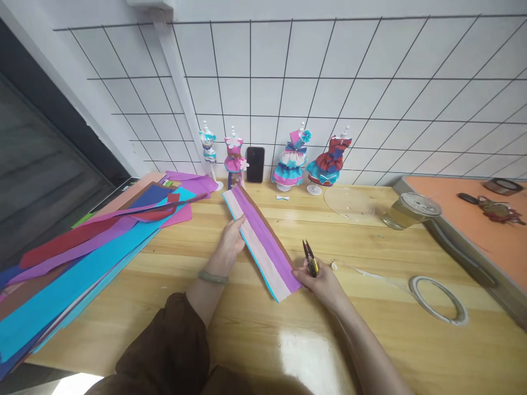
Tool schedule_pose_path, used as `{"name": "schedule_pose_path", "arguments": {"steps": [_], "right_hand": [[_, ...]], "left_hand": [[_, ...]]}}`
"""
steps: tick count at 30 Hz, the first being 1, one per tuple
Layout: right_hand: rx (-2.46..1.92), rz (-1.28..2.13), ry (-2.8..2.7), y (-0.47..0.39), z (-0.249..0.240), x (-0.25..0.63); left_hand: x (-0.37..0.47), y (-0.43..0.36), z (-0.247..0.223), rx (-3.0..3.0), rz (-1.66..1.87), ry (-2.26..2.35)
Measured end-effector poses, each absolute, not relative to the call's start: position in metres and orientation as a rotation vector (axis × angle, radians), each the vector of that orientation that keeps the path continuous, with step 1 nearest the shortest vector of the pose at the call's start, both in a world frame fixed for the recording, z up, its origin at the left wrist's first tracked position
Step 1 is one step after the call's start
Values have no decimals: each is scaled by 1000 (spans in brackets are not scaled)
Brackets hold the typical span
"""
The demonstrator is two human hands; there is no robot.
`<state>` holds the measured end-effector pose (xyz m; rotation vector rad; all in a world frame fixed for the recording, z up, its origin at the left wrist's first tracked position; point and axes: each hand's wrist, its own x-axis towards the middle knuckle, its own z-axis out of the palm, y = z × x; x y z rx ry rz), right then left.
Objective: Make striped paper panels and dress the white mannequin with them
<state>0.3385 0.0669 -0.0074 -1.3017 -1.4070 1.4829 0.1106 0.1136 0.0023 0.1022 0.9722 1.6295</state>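
A long striped crepe paper strip (259, 241) slants across the middle of the table, with purple, pale pink, brown and light blue bands. My left hand (231, 241) grips its light blue long edge, thumb on top and fingers hidden beneath. Against the near right corner of the strip, my right hand (319, 280) pinches the paper between thumb and finger. That same hand also holds black thread snips (310, 259) with a yellow part, blades pointing up and away. A small white bow (282, 197) lies beyond the strip.
Colored paper sheets (102, 263) pile up at left. Several small dress forms in paper dresses (290, 159) and a phone (255, 164) stand along the tiled wall. At right are a tape roll (438, 300), a lidded cup (411, 211) and an orange-topped surface (465, 219) holding keys.
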Motion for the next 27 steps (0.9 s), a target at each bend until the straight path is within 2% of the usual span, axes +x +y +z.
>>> {"name": "schedule_pose_path", "arguments": {"steps": [10, 18, 23, 27], "right_hand": [[-1412, 1281, -1251, 81, -9, 358], [-1368, 1198, -1183, 81, -1, 356], [-1339, 1208, -1209, 78, 2, 350], [-1308, 1260, -1267, 72, 3, 345]], "left_hand": [[103, 121, -7, 6, 1766, 932], [66, 122, -2, 55, 1975, 989], [33, 116, 15, 316, 2237, 1175], [22, 102, 42, 559, 2441, 1549]]}}
